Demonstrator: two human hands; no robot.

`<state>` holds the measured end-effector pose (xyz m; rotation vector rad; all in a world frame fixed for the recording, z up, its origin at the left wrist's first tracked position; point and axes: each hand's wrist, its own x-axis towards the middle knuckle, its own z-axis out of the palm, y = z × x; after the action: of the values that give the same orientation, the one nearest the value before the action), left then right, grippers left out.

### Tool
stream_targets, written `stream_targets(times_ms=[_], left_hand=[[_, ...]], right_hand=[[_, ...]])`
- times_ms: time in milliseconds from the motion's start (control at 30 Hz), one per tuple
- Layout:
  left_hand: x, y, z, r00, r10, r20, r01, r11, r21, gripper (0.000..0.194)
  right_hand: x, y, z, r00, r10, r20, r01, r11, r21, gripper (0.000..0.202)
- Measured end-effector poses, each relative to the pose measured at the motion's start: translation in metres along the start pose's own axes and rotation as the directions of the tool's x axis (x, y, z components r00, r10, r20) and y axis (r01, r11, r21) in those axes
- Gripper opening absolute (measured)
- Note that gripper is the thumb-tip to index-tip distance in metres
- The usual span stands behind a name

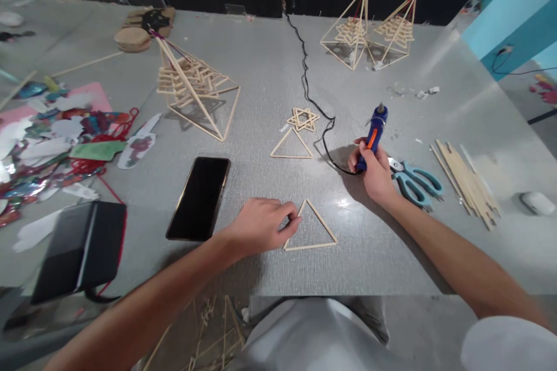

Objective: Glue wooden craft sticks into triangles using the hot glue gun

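My right hand (375, 173) is wrapped round the handle of a blue hot glue gun (378, 127), its nozzle pointing up and away from me. A black cord runs from its lower end. With thumb and forefinger pinched, my left hand (265, 223) is at the left side of a triangle of thin wooden sticks (322, 220) lying flat near the table's front edge. The fingertips cover part of that side. Beyond lie a second stick triangle (290, 156) and a small six-pointed stick star (303, 119), close together.
A phone (199, 198) lies left of my left hand. Light-blue scissors (415, 182) and a bundle of sticks (466, 182) lie to the right. Stick pyramids (195, 90) stand farther back, two at back right (354, 35). Coloured scraps (56, 133) cover the left.
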<state>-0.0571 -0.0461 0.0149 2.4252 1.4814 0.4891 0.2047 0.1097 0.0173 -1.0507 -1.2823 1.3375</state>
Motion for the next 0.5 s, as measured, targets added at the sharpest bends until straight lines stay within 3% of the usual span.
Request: stream_targets(times_ms=[500], left_hand=[[-0.0013, 0.0006, 0.0035, 1.000, 0.002, -0.012, -0.001, 0.999, 0.043, 0.025]], right_hand=[[-0.0020, -0.0047, 0.0011, 1.000, 0.007, 0.026, -0.008, 0.999, 0.039, 0.034]])
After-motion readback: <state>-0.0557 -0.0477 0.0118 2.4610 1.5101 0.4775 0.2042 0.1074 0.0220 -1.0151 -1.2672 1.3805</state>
